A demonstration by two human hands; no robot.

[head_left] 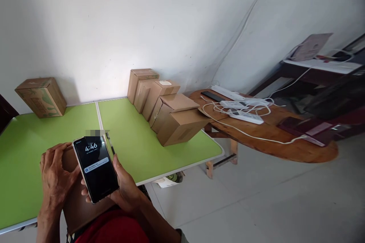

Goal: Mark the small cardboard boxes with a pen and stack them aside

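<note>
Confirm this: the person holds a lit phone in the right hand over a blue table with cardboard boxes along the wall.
Not quite. The table is green, not blue, as the head view shows. The rest stands: the right hand holds the lit phone, and cardboard boxes sit along the wall.

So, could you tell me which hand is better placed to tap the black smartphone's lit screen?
Probably the left hand: it rests on the flat brown cardboard piece beside the black smartphone, while the right hand cradles the phone.
</note>
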